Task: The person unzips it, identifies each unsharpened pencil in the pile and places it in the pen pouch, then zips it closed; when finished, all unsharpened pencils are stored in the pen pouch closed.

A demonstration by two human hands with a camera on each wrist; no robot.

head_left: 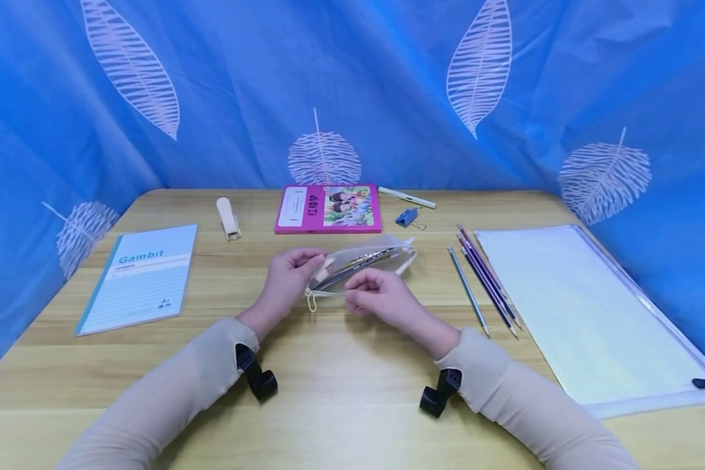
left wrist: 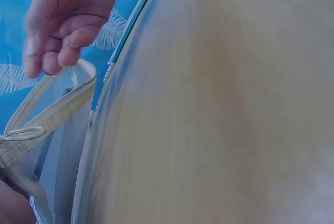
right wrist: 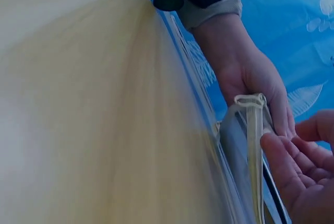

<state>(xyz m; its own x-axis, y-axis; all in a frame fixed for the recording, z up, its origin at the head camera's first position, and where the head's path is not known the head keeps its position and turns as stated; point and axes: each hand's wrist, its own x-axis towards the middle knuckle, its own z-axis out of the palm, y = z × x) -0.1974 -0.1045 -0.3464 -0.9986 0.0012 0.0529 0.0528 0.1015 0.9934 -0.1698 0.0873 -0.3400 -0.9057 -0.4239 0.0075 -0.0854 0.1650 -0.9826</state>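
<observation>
In the head view a see-through mesh zip pouch (head_left: 376,243) with a cream zip band gapes at the top. Several slim pencils or pens (head_left: 352,266) and a pale piece (head_left: 323,271) lie inside it. My left hand (head_left: 288,277) pinches the pouch by its left end, above the hanging zip loop (head_left: 312,301). Over the near rim is my right hand (head_left: 382,294), its fingers loosely bent. In the right wrist view a fingertip of that hand touches beside the zip band (right wrist: 254,166); nothing shows gripped there.
Several loose pencils (head_left: 487,281) lie right of the pouch, beside a large white mesh folder (head_left: 587,307). Behind are a pink book (head_left: 329,209), a pale pen (head_left: 407,197) and a blue binder clip (head_left: 407,217). To the left are a stapler (head_left: 228,217) and a blue notebook (head_left: 141,277).
</observation>
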